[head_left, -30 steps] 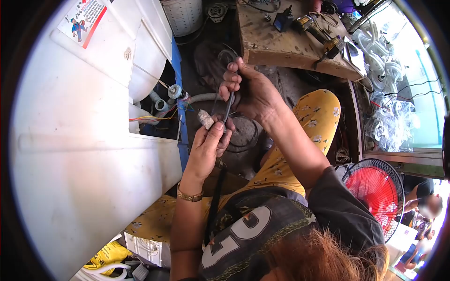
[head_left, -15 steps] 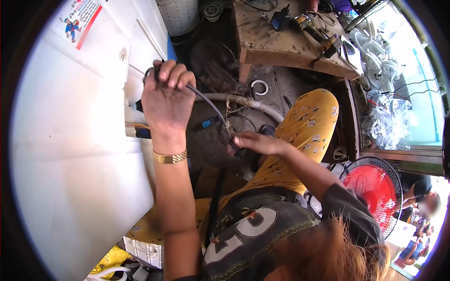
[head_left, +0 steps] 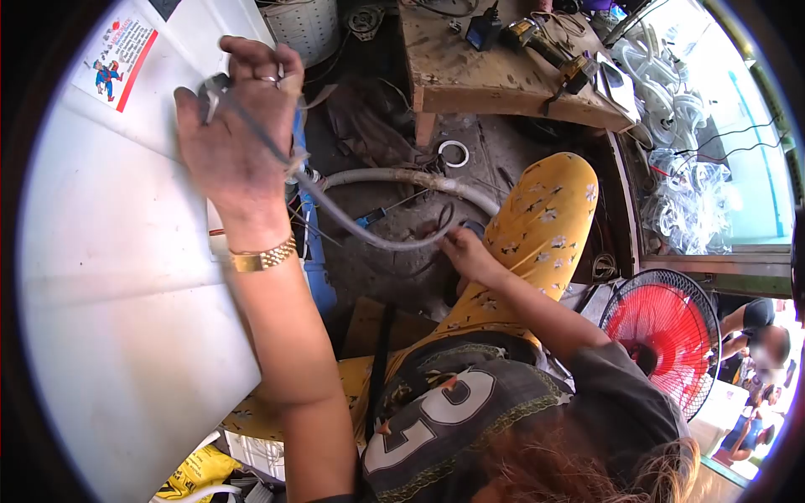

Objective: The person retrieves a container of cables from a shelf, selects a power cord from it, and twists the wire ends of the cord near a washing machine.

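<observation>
My left hand [head_left: 239,138] is raised high over the white appliance panel [head_left: 109,277], closed around a grey cable [head_left: 369,235] that sags down and to the right. My right hand [head_left: 465,251] is low near my knee, pinching the other end of that cable just above the dirty floor. A gold bracelet [head_left: 262,256] sits on my left wrist. A thicker grey hose [head_left: 419,180] curves across the floor behind the cable.
A worn wooden bench [head_left: 495,75] with tools stands at the top. A red fan [head_left: 667,335] is at the right, clear plastic fan blades [head_left: 688,201] behind it. A white tape ring [head_left: 454,153] lies on the floor. Another person crouches at the far right.
My left hand has risen up and left, pulling the cable out longer. My right hand has slid a little right, staying low on the cable. One second ago both hands were close together.
</observation>
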A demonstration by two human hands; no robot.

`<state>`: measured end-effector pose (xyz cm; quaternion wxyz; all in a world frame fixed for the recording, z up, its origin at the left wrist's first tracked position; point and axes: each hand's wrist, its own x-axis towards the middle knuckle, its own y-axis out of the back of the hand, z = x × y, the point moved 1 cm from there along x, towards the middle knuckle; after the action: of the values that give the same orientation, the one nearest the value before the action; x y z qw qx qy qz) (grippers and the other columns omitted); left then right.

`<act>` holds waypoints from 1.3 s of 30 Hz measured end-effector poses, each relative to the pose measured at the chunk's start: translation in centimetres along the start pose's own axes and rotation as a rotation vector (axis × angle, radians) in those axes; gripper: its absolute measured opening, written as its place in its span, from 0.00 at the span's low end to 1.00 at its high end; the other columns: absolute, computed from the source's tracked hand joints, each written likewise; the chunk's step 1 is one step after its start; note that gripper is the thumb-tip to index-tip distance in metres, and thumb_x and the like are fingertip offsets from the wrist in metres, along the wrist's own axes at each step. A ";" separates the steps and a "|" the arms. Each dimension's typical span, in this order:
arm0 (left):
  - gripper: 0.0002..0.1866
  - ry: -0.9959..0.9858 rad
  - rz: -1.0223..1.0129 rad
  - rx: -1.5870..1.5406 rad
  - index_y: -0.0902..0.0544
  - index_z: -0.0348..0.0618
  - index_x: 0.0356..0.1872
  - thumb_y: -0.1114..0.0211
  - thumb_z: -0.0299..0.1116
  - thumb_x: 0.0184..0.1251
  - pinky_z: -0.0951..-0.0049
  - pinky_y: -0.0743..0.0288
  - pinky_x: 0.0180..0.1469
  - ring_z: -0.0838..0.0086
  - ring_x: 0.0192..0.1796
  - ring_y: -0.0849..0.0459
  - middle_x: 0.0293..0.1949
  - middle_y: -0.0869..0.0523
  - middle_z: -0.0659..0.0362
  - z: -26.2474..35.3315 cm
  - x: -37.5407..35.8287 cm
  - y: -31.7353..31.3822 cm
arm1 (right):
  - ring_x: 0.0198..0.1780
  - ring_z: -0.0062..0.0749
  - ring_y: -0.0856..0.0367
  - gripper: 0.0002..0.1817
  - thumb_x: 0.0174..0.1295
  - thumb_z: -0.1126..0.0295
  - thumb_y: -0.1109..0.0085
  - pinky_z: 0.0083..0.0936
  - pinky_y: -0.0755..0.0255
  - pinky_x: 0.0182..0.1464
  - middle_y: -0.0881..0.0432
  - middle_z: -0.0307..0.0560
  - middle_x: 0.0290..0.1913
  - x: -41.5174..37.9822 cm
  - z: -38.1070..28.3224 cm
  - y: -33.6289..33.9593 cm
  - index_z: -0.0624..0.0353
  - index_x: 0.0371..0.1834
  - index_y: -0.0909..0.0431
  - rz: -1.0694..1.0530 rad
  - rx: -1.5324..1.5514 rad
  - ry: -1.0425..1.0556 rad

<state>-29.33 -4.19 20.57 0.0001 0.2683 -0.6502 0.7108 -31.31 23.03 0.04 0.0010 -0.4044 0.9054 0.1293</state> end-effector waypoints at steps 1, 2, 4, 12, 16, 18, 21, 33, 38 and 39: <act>0.24 0.005 0.023 0.025 0.40 0.31 0.51 0.60 0.47 0.72 0.51 0.44 0.63 0.65 0.53 0.29 0.47 0.29 0.50 -0.7 -0.6 0.1 | 0.37 0.28 0.27 0.10 0.68 0.68 0.51 0.25 0.32 0.44 0.22 0.48 0.33 0.5 0.2 0.4 0.63 0.44 0.25 0.023 0.025 0.041; 0.24 0.009 0.045 0.013 0.40 0.31 0.54 0.55 0.44 0.72 0.49 0.47 0.65 0.65 0.55 0.29 0.49 0.28 0.50 -0.9 -1.1 0.6 | 0.38 0.28 0.26 0.10 0.69 0.68 0.51 0.26 0.31 0.45 0.21 0.47 0.33 1.0 0.7 0.9 0.62 0.45 0.25 0.047 0.049 0.082; 0.14 0.087 0.002 -0.123 0.34 0.32 0.49 0.50 0.33 0.70 0.55 0.41 0.66 0.65 0.53 0.27 0.46 0.26 0.52 -1.0 -1.9 2.6 | 0.33 0.27 0.26 0.11 0.71 0.65 0.54 0.26 0.30 0.41 0.24 0.41 0.30 1.3 -1.1 1.1 0.59 0.45 0.25 0.082 0.385 0.082; 0.06 -0.068 0.209 0.229 0.25 0.39 0.39 0.49 0.28 0.69 0.60 0.32 0.62 0.67 0.47 0.23 0.38 0.21 0.54 1.3 -5.4 9.6 | 0.16 0.16 0.49 0.16 0.72 0.59 0.60 0.13 0.46 0.19 0.43 0.30 0.16 2.8 -4.6 6.4 0.59 0.45 0.28 -0.117 1.953 -0.211; 0.07 -0.190 0.438 0.392 0.26 0.50 0.42 0.48 0.25 0.68 0.58 0.29 0.60 0.67 0.43 0.22 0.38 0.20 0.56 0.9 -7.4 11.4 | 0.16 0.15 0.50 0.16 0.73 0.62 0.63 0.14 0.47 0.18 0.43 0.31 0.16 2.6 -7.7 7.6 0.62 0.51 0.30 -0.382 1.787 -0.257; 0.12 -0.193 0.510 0.385 0.28 0.54 0.45 0.47 0.21 0.66 0.56 0.29 0.60 0.65 0.44 0.21 0.38 0.19 0.57 1.1 -8.0 12.3 | 0.15 0.15 0.50 0.17 0.73 0.62 0.63 0.13 0.47 0.18 0.43 0.31 0.17 2.6 -8.2 8.4 0.62 0.53 0.31 -0.328 1.795 -0.288; 0.13 -0.221 0.595 0.378 0.28 0.54 0.45 0.47 0.20 0.65 0.55 0.29 0.60 0.63 0.48 0.20 0.39 0.19 0.57 1.3 -9.1 13.4 | 0.16 0.14 0.50 0.18 0.73 0.62 0.63 0.13 0.48 0.18 0.43 0.31 0.18 2.9 -8.9 8.8 0.62 0.57 0.32 -0.326 1.821 -0.330; 0.33 0.182 0.405 0.888 0.44 0.36 0.68 0.47 0.23 0.60 0.71 0.27 0.44 0.74 0.36 0.24 0.35 0.25 0.58 -4.9 -12.5 8.0 | 0.34 0.52 0.19 0.22 0.62 0.52 0.46 0.39 0.26 0.38 0.19 0.58 0.32 4.9 -6.3 5.2 0.64 0.32 0.22 0.028 -0.667 0.063; 0.26 0.328 0.422 0.776 0.34 0.31 0.61 0.51 0.29 0.59 0.78 0.38 0.32 0.80 0.25 0.37 0.28 0.31 0.61 -6.9 -13.9 6.4 | 0.39 0.37 0.21 0.24 0.66 0.51 0.51 0.31 0.29 0.44 0.18 0.50 0.38 5.8 -10.1 0.9 0.66 0.38 0.22 0.053 0.098 -0.009; 0.25 0.350 0.400 0.715 0.33 0.31 0.59 0.51 0.30 0.60 0.78 0.39 0.31 0.80 0.25 0.37 0.27 0.32 0.62 -7.1 -14.2 6.3 | 0.42 0.37 0.22 0.23 0.68 0.51 0.53 0.31 0.29 0.46 0.19 0.50 0.40 6.5 -9.3 0.1 0.64 0.42 0.24 -0.110 0.309 -0.101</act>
<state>-22.09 6.31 9.30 -0.1203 -0.0041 -0.3928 0.9117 -34.82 16.10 8.37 0.1159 -0.4413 0.8898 0.0086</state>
